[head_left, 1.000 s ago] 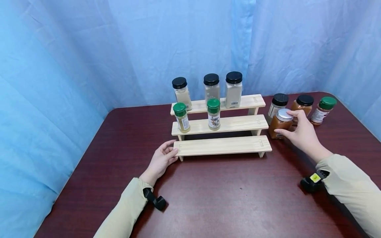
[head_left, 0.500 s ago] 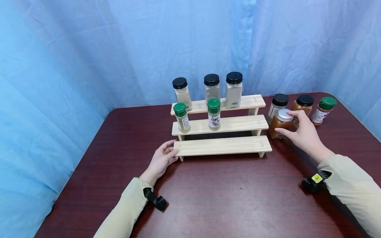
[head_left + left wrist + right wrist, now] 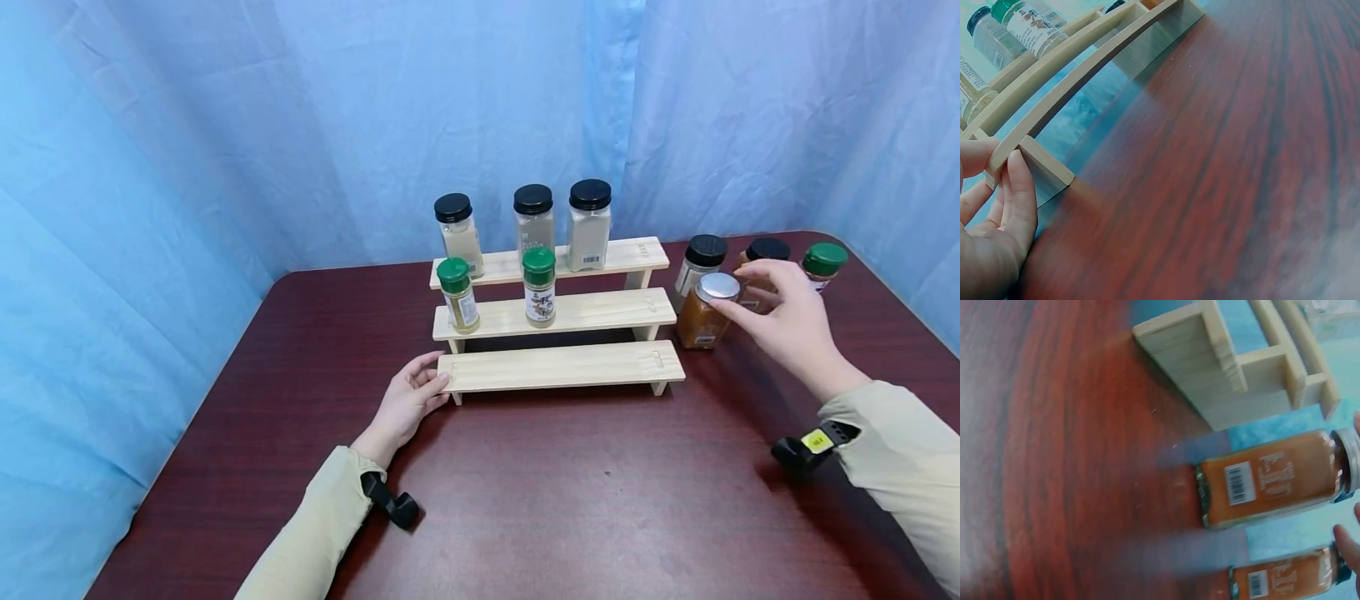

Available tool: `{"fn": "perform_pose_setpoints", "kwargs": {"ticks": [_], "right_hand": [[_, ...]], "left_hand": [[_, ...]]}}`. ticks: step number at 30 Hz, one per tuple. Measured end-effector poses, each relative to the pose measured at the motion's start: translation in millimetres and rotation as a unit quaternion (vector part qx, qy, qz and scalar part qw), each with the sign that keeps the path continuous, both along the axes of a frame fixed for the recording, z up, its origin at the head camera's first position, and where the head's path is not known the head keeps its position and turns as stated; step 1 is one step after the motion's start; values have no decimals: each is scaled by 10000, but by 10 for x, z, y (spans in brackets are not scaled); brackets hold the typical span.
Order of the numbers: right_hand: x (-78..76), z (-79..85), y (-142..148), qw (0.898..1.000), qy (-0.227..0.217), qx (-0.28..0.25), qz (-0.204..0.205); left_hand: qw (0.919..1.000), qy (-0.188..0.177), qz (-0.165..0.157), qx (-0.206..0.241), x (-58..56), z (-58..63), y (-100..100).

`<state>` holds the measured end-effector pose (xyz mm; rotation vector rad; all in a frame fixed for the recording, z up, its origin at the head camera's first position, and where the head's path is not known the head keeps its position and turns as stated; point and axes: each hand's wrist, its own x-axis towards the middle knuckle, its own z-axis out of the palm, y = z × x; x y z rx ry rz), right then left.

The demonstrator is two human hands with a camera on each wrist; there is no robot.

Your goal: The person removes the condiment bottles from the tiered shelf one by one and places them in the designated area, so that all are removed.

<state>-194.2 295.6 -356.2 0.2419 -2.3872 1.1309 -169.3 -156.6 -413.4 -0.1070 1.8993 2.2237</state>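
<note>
My left hand grips the left end of the lowest shelf on a three-tier wooden rack; the left wrist view shows the thumb and a finger around that end. At the rack's right stands an upright jar of orange-brown powder with a silver lid. My right hand is beside this lid, thumb and fingers spread. In the right wrist view the same jar stands on the table, with only fingertips showing at the frame's edge. Whether any fingertip touches the lid is hard to see.
Black-lidded bottles stand on the top shelf and green-capped bottles on the middle one. Behind my right hand are a black-lidded pale jar, a black-lidded brown jar and a green-capped jar. Blue curtains surround the dark table.
My right hand has drawn back to the right from the silver-lidded jar, uncovering its barcode label. The jar has barely shifted. The left hand stays on the rack.
</note>
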Motion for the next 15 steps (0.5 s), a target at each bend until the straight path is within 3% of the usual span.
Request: {"fn": "perform_pose_setpoints", "kwargs": {"ticks": [4, 8, 12, 15], "right_hand": [[55, 116, -81, 9986, 483, -176, -140], [64, 206, -190, 9958, 876, -240, 97], [61, 256, -337, 9946, 898, -273, 443], [58, 293, -467, 9956, 652, -242, 634]], "left_hand": [[10000, 5, -2, -12, -2, 2, -2], [10000, 2, 8, -27, -1, 12, -4], [10000, -11, 10, -41, 4, 17, -3], [10000, -15, 18, -43, 8, 17, 0]]}}
